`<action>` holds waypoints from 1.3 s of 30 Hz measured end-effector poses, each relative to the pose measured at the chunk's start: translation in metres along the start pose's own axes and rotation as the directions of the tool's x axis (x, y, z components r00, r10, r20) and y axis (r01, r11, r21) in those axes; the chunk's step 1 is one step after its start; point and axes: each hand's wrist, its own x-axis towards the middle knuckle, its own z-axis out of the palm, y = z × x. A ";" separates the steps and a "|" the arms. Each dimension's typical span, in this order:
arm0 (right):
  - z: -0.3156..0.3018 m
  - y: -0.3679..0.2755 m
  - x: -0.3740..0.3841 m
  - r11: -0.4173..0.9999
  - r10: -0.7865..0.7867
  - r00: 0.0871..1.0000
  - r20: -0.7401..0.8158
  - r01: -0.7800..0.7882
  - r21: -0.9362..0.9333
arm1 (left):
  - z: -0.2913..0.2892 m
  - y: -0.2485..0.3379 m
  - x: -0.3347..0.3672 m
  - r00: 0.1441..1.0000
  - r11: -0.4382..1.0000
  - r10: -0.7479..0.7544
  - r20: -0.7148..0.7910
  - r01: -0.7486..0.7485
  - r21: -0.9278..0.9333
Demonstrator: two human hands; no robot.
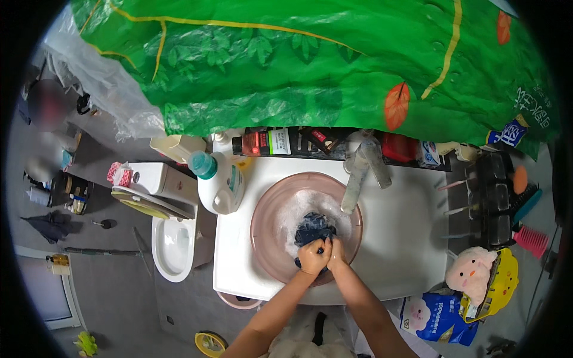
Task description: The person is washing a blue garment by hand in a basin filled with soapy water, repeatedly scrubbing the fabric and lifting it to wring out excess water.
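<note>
Over a pinkish basin (pixel 258 238) of sudsy water, both my hands grip a bunched dark blue wet cloth (pixel 314 225). My left hand (pixel 313 256) is closed in a fist around it, with a bit of the fabric poking out between the fingers. Right beside it, my right hand (pixel 337 252) is closed on the same cloth, its fingers partly hidden. White foam (pixel 289 218) surrounds the cloth. The basin sits in a white sink (pixel 406 238), under a metal faucet (pixel 357 179) that reaches over its far right rim.
A white detergent bottle (pixel 219 185) with a teal cap stands left of the basin. Tubes and boxes (pixel 268 143) line the back ledge. A green plastic sheet (pixel 268 77) hangs across the top. A toilet (pixel 173 244) is at left; brushes (pixel 530 238) and a blue packet (pixel 439 319) are at right.
</note>
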 end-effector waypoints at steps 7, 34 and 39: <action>-0.013 -0.055 -0.077 0.917 0.054 0.982 0.180 -0.120 0.380 | -0.049 -0.045 0.049 0.927 0.845 -0.373 -0.030 0.352 0.403; 0.029 -0.075 -0.097 0.421 -0.701 0.696 0.152 0.577 -0.700 | -0.068 0.009 0.027 0.812 0.628 -0.395 0.429 0.580 -0.519; 0.024 -0.045 -0.074 0.888 -0.251 0.968 -0.004 0.229 -0.399 | -0.058 0.018 0.018 0.780 0.446 -0.332 0.530 0.625 -0.641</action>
